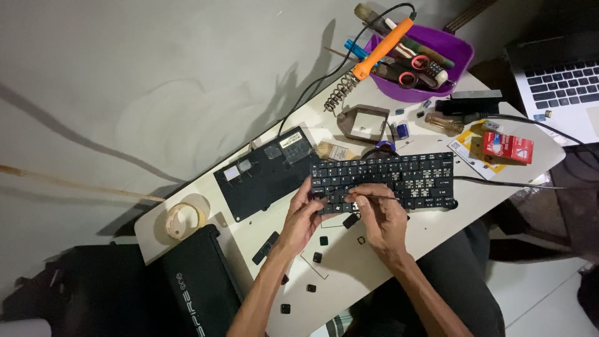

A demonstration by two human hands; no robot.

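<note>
Left hand (304,215) grips the near-left edge of the black keyboard (384,181), thumb on top, fingers curled under, steadying it. Right hand (382,215) pinches a thin metal tool (374,198), its tip lying at the lower key rows just beside the left thumb.

Layout, largest to smallest:
- White table (374,262), rounded corners, carries everything below.
- Black laptop shell (199,284) at the near-left corner, partly off the edge.
- Black base panel (265,171), just left of the keyboard.
- Purple tray (430,90) at the far edge, holding scissors and brushes, with an orange soldering iron (380,47) resting across it.
- Tape roll (181,219) at the left edge.
- Red box (506,147) to the right.
- Loose black keycaps (317,257) scattered on the table in front of the hands.

Risk, as a judgement: the tool tip works close to the thumb, so a slip could jab it or scratch neighbouring keys. Too much leverage could snap a key clip. Loose keycaps lie near the table's near edge and could be brushed off by a forearm.

Not resolvable: the tool tip itself and what it engages, hidden between the fingers. An open silver laptop (561,87) is cut off at the right. Tray contents overlap and are hard to separate. The dark floor at the lower left shows little detail.
</note>
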